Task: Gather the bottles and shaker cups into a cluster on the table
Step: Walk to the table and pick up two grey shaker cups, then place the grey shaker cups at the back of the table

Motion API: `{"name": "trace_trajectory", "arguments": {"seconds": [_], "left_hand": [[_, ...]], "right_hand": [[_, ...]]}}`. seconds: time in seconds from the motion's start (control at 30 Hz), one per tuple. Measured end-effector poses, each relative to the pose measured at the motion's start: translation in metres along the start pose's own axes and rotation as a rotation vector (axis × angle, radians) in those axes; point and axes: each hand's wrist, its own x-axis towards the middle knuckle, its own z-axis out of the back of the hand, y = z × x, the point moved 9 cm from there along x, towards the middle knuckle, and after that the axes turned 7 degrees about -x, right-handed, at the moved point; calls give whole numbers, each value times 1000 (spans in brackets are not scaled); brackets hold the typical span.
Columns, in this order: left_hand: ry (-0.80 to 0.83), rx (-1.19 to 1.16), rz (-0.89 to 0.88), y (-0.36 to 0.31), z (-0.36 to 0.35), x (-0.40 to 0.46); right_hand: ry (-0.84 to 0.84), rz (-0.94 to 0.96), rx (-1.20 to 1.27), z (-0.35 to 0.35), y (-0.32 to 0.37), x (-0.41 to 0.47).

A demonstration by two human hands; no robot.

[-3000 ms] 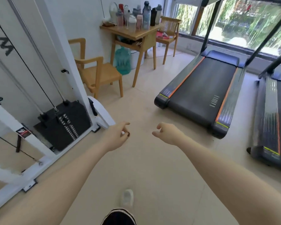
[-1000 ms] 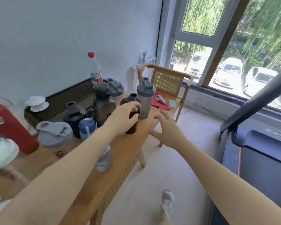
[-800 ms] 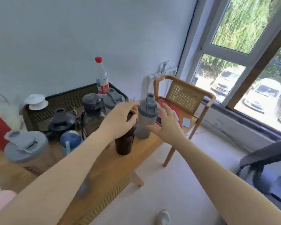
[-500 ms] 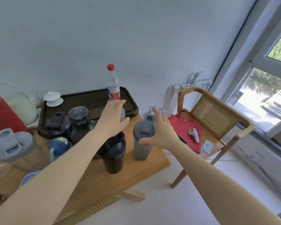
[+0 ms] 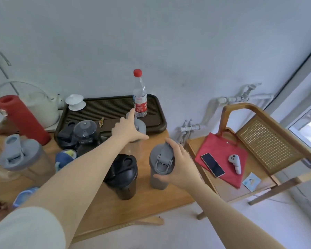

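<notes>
On the wooden table (image 5: 147, 202) my right hand (image 5: 180, 168) is wrapped around the side of a grey shaker cup (image 5: 159, 174) near the right edge. A black shaker cup (image 5: 123, 177) stands just left of it, untouched. My left hand (image 5: 127, 130) reaches further back and covers the grey lid of a clear shaker cup (image 5: 141, 127), thumb in front of it. Behind that cup a clear water bottle with a red cap (image 5: 140, 97) stands on a dark tray (image 5: 106, 109). Two dark bottles (image 5: 84, 133), a blue bottle (image 5: 65, 158) and a large grey-lidded shaker (image 5: 20, 159) stand to the left.
A red flask (image 5: 22, 119), a white kettle (image 5: 43, 106) and a white lidded cup (image 5: 75, 102) sit at the back left. To the right, a wooden chair (image 5: 269, 144) holds a red bag (image 5: 223, 169), a phone (image 5: 212, 164) and a grey controller (image 5: 235, 163).
I walked up to the table. My left hand went from the black shaker cup back to the clear shaker cup. My right hand closed around the grey shaker cup.
</notes>
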Motion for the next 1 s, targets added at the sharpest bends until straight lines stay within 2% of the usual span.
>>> {"name": "trace_trajectory", "arguments": {"seconds": [0.13, 0.23, 0.37, 0.5, 0.63, 0.77, 0.87, 1.0], "left_hand": [[4, 21, -11, -18, -2, 2], [-79, -97, -119, -45, 21, -16], [-331, -332, -336, -86, 118, -77], [-590, -268, -440, -82, 205, -159], [-752, -166, -374, -30, 258, -226], [-788, -132, -215, 59, 290, -264], [-788, -110, -164, 121, 311, -281], [-777, 36, -233, 173, 346, -281]], "right_hand": [[-63, -36, 43, 15, -10, 2], [-231, -38, 111, 58, -13, 3], [-413, 118, 170, 124, 32, 19], [-472, 387, 250, 167, 114, 25], [-441, 660, 394, 168, 205, 15], [-289, 816, 457, 118, 297, 10], [-236, 884, 428, 77, 354, 8], [-329, 849, 470, 40, 405, 16]]}}
